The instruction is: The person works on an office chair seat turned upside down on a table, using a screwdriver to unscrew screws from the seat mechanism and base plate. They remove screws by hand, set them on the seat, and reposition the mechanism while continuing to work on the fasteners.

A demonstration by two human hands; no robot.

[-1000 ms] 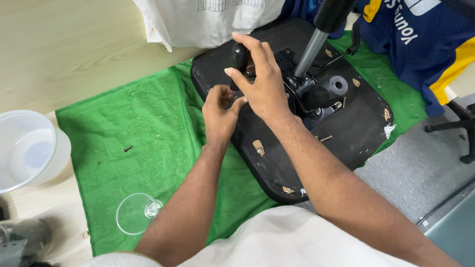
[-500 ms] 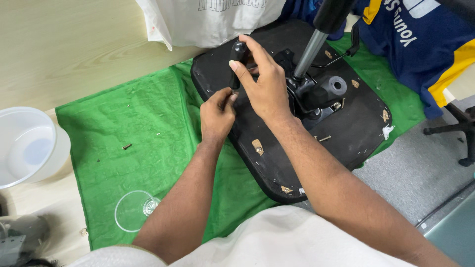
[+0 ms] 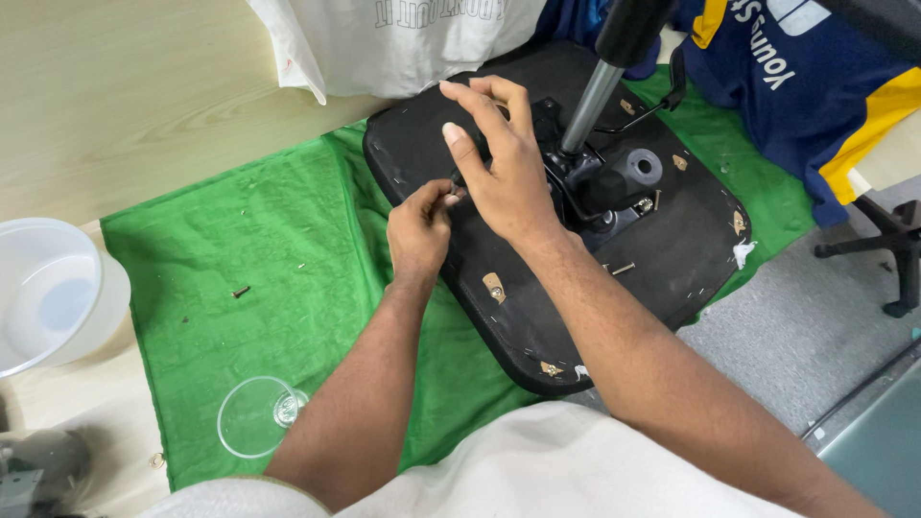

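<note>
1. The upturned black chair seat base (image 3: 537,288) lies on a green cloth (image 3: 288,288) spread over the pale wooden worktop (image 3: 125,96), towards the far right part of the cloth, with its near right edge hanging past the worktop over grey floor.
2. The left hand (image 3: 419,225) rests on the seat base near its left edge, fingers curled and pinched together at a small part; what it grips is too small to tell.
3. The right hand (image 3: 499,163) lies just beyond the left hand and touches it, fingers spread and slightly bent over the black mechanism (image 3: 595,182) at the seat's middle; whether it grips anything cannot be told.
4. A silver gas-lift column (image 3: 587,96) rises from the mechanism towards the far edge.
5. A loose screw (image 3: 624,269) lies on the seat base to the right of the right forearm.
6. Another small screw (image 3: 241,291) lies on the cloth, well to the left of the hands.
7. A clear plastic cup (image 3: 254,415) lies on the cloth's near edge.
8. A white plastic tub (image 3: 53,293) stands at the worktop's left edge.
</note>
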